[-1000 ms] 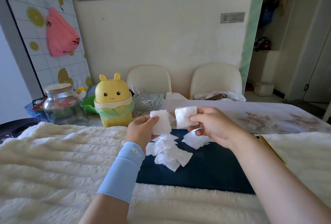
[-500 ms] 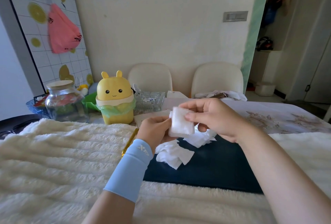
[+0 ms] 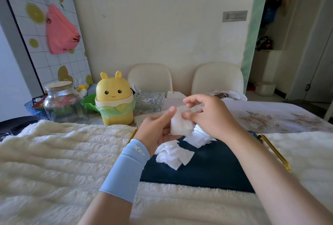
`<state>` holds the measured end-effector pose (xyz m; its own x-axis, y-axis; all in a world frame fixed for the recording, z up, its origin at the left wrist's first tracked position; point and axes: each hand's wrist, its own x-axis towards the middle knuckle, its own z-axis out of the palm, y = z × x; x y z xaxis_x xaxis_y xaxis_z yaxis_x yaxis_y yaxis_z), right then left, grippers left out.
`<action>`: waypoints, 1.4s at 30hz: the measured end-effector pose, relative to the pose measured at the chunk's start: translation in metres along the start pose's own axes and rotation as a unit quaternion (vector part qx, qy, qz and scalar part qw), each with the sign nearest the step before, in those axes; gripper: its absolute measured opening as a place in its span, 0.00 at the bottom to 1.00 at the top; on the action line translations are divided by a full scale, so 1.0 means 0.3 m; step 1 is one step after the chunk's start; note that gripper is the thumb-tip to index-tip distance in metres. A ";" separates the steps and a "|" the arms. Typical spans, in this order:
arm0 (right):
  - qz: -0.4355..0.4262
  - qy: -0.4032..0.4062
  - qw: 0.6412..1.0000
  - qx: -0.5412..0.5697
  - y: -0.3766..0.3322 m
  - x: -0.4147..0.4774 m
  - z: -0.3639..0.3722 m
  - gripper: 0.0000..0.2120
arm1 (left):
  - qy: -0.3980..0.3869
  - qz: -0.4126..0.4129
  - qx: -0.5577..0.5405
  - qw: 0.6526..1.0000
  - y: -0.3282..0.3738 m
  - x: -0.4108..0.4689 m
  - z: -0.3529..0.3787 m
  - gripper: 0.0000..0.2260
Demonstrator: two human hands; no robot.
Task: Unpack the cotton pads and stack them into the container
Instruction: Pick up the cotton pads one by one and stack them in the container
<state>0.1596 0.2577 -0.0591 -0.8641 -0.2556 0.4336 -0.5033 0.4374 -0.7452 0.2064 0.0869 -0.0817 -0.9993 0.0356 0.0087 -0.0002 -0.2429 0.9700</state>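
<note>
Step in hand: the person is squaring up a small stack of cotton pads (image 3: 180, 125) in mid-air above the dark blue mat (image 3: 207, 167); this reads as gathering, with the stacking into the container not yet begun.
Left hand (image 3: 156, 129): it is cradling the stack from 9 o'clock, fingers curled under and thumb lying across the front.
Right hand (image 3: 210, 116): it is pinching the stack's upper edge from 3 o'clock, thumb on the face, other fingers curled behind, forefinger lifted; motion blur is softening the detail.
Loose cotton pads (image 3: 173, 155): they are lying in heaps on the mat at 6 o'clock and 4 o'clock from the held stack.
Container: nothing is showing which one is meant; a glass dish (image 3: 149, 99) is sitting at 11 o'clock beyond the hands, a lidded glass jar (image 3: 61, 100) far out at 10 o'clock.
Next move: probably adding another loose pad, edges lined up, while the left hand is gripping firmly enough that the soft pads are not fanning out.
</note>
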 end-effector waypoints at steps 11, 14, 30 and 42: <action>0.021 -0.042 0.996 -0.073 0.054 0.015 0.081 0.15 | 0.147 0.013 0.011 0.989 0.018 0.036 -0.145 0.08; -0.013 -0.162 0.953 -0.254 0.076 0.012 0.106 0.26 | 0.199 0.011 -0.024 0.980 0.018 0.047 -0.172 0.04; 0.087 -0.092 0.971 0.203 0.041 0.031 0.089 0.14 | 0.258 0.044 0.035 0.964 -0.013 0.053 -0.145 0.02; 0.082 -0.078 0.962 0.249 -0.005 0.015 0.068 0.13 | 0.066 -0.028 -0.079 0.994 -0.024 0.026 -0.034 0.09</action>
<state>0.1566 0.2384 -0.0663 -0.9014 -0.3621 0.2374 -0.2638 0.0247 -0.9643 0.1983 0.0791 -0.0911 -0.9937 -0.0713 -0.0860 -0.0513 -0.3930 0.9181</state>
